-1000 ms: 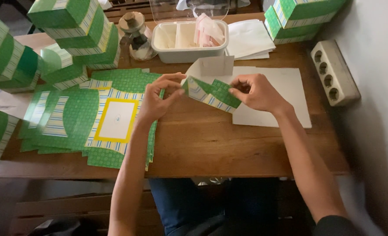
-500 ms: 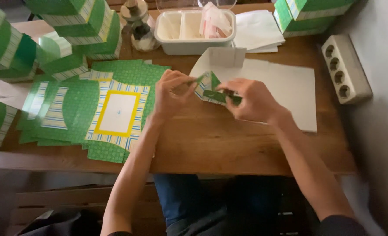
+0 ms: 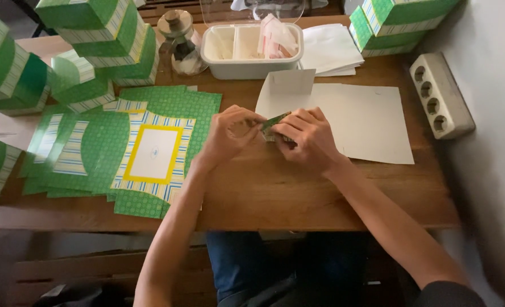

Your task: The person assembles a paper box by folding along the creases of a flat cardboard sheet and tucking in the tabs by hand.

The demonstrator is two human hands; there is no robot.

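Both hands' grip (image 3: 272, 129) on green carton (image 3: 275, 120)

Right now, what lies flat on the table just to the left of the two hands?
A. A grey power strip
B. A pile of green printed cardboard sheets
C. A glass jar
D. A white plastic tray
B: the green printed cardboard sheets lie flat and unfolded on the table beside the left hand, while the right hand is over the white paper side.
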